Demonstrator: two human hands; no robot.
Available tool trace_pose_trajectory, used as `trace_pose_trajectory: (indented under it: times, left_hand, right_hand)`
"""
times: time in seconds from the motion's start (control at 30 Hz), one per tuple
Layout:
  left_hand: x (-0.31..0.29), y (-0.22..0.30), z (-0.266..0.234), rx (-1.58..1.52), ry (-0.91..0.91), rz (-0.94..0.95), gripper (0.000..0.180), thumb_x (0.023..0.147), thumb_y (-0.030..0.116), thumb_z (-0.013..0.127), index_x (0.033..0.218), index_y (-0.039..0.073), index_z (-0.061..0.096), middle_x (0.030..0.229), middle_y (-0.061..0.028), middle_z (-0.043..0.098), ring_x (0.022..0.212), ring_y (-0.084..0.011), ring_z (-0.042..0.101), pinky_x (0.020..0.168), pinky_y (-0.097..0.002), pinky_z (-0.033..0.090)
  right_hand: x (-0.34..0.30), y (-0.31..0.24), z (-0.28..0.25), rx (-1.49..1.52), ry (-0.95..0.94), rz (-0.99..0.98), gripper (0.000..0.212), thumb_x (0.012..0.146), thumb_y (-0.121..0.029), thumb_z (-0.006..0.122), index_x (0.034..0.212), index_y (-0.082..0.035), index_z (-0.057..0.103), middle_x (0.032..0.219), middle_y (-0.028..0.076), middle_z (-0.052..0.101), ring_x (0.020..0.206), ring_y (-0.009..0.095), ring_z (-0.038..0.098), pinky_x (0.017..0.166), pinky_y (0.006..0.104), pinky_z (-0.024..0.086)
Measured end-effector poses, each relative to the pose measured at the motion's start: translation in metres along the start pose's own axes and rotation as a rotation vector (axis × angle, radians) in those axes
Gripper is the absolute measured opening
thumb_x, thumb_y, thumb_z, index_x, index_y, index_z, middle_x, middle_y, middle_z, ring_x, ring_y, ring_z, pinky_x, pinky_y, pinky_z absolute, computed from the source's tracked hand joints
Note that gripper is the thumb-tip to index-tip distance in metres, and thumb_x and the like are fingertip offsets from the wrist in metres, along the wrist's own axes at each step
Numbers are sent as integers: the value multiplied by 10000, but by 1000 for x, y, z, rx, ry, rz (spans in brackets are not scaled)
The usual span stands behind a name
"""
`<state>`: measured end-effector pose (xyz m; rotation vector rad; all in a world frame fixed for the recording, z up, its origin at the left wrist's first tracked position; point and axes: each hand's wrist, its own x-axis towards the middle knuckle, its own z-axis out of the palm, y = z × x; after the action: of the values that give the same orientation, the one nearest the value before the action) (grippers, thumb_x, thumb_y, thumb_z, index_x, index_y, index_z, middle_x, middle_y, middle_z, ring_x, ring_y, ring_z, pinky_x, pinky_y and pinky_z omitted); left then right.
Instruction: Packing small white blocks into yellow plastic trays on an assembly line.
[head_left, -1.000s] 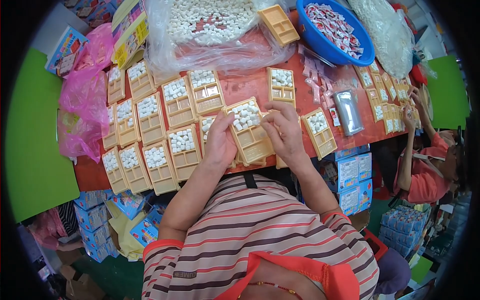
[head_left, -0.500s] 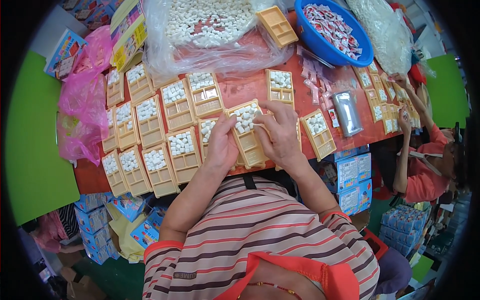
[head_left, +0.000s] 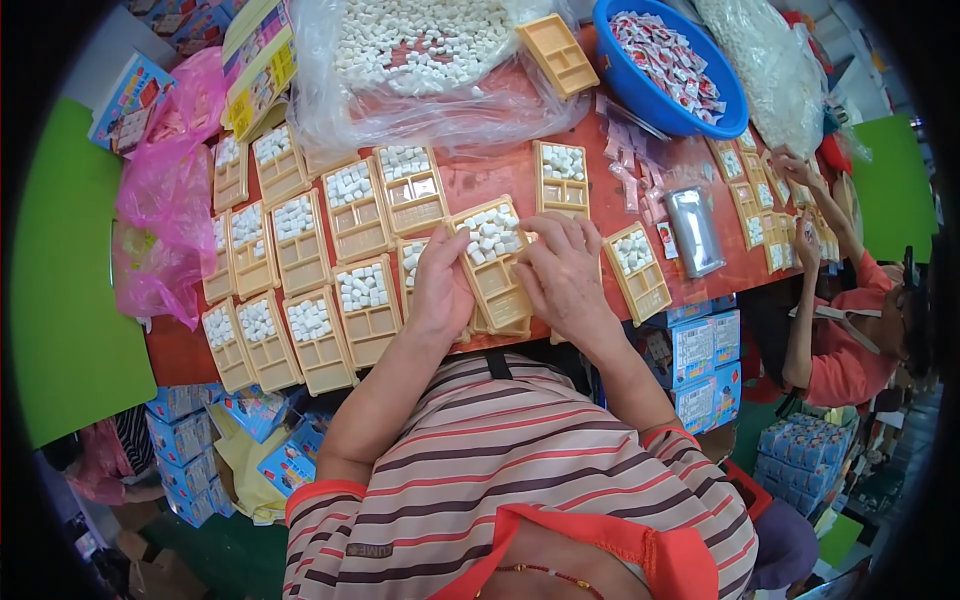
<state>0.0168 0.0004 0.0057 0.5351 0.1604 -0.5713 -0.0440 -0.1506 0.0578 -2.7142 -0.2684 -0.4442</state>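
A tan plastic compartment tray is held tilted in front of me, its upper compartment heaped with small white marshmallow-like pieces. My left hand grips its left side, the thumb over the rim. On the opposite side my right hand has its fingers bent at the tray's edge, beside the white pieces; whether a loose piece is pinched there is hidden. Beneath the held tray, another tray partly shows. To the left stand rows of similar trays with white pieces in their upper compartments.
Behind the trays lies a clear plastic bag of loose white pieces. A blue basin holds small sachets, with an unfilled tray beside it. A silvery cylinder lies right. A co-worker handles trays at the far right.
My right fingers have shifted from over the white pieces to the tray's right edge. My left hand keeps its hold, and the tray stays nearly in place.
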Motion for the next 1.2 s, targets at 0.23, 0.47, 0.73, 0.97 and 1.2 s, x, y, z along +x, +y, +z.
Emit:
trace_pose_trajectory:
  times: [0.23, 0.47, 0.73, 0.97, 1.2]
  left_hand:
    - [-2, -2, 3, 4, -2, -32, 258, 950, 44, 414, 1205, 26, 443, 1127, -113, 584, 1044, -197, 597, 919, -353, 501]
    - [-8, -4, 8, -42, 18, -47, 283, 948, 41, 415, 1230, 30, 431, 1143, -111, 572, 1053, -195, 588, 924, -350, 497]
    - [-5, -5, 6, -37, 10, -65, 292, 956, 69, 415, 1244, 24, 420, 1190, -134, 566, 1097, -221, 581, 967, -379, 481]
    - [3, -4, 13, -47, 22, -74, 321, 950, 63, 413, 1267, 11, 403, 1189, -142, 570, 1089, -243, 590, 973, -400, 481]
    - [44, 6, 15, -45, 15, -19, 338, 943, 61, 416, 1277, 9, 408, 1176, -145, 566, 1075, -257, 589, 960, -411, 484]
  right_hand:
    - [11, 5, 4, 253, 182, 18, 115, 744, -87, 681, 803, -53, 589, 1104, 92, 582, 1084, 259, 507, 937, 398, 312]
    - [11, 0, 14, 45, 190, -36, 134, 749, -87, 681, 853, -66, 600, 1139, 102, 572, 1078, 266, 510, 941, 399, 307]
    - [4, 14, 11, 382, 233, 119, 208, 798, -33, 653, 1004, -52, 623, 1182, 127, 557, 1080, 287, 534, 893, 367, 407]
    - [0, 18, 17, 473, 179, 267, 419, 852, -36, 604, 1259, -22, 506, 1101, 115, 558, 923, 199, 559, 782, 279, 453]
    - [25, 30, 35, 1134, 93, 496, 519, 866, -39, 564, 1361, -15, 410, 945, 29, 565, 809, 67, 521, 717, 210, 423]
